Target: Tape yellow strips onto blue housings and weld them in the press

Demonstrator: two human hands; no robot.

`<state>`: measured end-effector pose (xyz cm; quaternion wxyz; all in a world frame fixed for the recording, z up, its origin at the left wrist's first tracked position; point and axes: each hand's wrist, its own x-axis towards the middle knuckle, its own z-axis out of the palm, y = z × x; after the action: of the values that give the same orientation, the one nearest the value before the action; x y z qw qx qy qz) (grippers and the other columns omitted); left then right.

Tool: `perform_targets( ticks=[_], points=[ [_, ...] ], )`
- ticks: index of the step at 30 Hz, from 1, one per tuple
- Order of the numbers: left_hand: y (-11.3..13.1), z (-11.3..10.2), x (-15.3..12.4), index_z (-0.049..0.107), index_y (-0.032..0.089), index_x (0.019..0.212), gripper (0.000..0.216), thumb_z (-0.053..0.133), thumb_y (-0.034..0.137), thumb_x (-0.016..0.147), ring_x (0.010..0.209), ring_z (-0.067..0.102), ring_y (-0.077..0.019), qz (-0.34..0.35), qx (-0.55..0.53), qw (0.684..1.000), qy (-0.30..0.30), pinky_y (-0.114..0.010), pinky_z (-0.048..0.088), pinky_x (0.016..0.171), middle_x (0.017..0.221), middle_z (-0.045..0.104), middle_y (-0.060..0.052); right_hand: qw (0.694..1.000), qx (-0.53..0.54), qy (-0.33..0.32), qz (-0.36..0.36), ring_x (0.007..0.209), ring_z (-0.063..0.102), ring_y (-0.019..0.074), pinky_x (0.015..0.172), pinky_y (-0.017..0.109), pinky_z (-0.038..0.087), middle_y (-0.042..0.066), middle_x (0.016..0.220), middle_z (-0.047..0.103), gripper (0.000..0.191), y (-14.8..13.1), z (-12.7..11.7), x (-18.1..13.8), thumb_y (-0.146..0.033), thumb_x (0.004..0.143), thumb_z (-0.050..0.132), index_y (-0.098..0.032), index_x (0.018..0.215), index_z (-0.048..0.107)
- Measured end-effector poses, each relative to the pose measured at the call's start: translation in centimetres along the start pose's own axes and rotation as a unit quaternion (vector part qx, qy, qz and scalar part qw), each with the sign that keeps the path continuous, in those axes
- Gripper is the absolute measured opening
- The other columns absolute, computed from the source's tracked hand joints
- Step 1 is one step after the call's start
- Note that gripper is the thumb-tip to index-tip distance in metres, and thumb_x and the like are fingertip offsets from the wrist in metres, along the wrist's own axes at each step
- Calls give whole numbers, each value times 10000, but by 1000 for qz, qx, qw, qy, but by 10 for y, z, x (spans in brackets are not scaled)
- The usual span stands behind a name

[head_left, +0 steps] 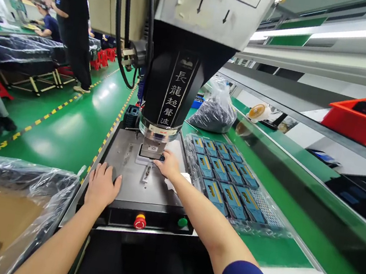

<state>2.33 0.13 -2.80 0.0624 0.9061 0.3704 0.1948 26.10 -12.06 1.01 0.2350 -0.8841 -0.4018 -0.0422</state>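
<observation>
Plate [128, 188] of smooth grey metal lies under the empty left hand [103, 185], thumb apart. Right of the right hand [169, 166], rectangular blue pieces [217, 195] nearly fill a clear plastic tray [260, 231]; finished or waiting, I cannot tell. That hand touches a dark part [162, 158] under the blocky press head [153, 148], seemingly mid-work, its grip unclear.

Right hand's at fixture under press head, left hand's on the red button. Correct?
Left hand, no: head view shows it at the left side of the metal plate, off the red button. Right hand is at the fixture, as said.
</observation>
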Motion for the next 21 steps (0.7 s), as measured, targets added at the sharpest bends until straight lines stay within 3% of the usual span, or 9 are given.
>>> perform_targets(
  ticks=[9, 14, 18, 21],
  points=[
    [1, 2, 0, 540, 73, 1230, 550, 368, 462, 881, 1354, 313, -347, 1, 1, 1000, 6, -499, 256, 1118, 1385, 446, -204, 999, -16, 4, -29, 1139, 519, 230, 1002, 362, 367, 87, 1254, 567, 305, -2, 3, 9, -415, 810, 671, -192, 1018, 683],
    [1, 1, -1, 540, 74, 1232, 555, 358, 468, 886, 1363, 295, -350, -1, -7, 1000, -2, -510, 244, 1121, 1392, 439, -204, 997, -40, 13, -67, 1113, 528, 240, 1035, 405, 300, 83, 1099, 650, 211, -5, 14, 3, -368, 901, 581, -196, 892, 703],
    [0, 3, -2, 555, 76, 1213, 542, 365, 462, 883, 1360, 298, -352, 5, -27, 1000, 14, -517, 224, 1126, 1382, 448, -205, 997, -44, 25, -64, 1168, 504, 241, 1025, 414, 308, 74, 1147, 645, 227, -7, 26, -2, -301, 950, 501, -198, 892, 695],
    [-1, 4, -3, 563, 71, 1199, 534, 375, 454, 878, 1357, 302, -358, 4, -51, 998, 24, -529, 218, 1125, 1371, 457, -214, 996, -33, 21, -81, 1103, 543, 210, 1045, 397, 295, 67, 1099, 661, 223, -11, 20, -2, -252, 955, 477, -202, 896, 686]
  ],
)
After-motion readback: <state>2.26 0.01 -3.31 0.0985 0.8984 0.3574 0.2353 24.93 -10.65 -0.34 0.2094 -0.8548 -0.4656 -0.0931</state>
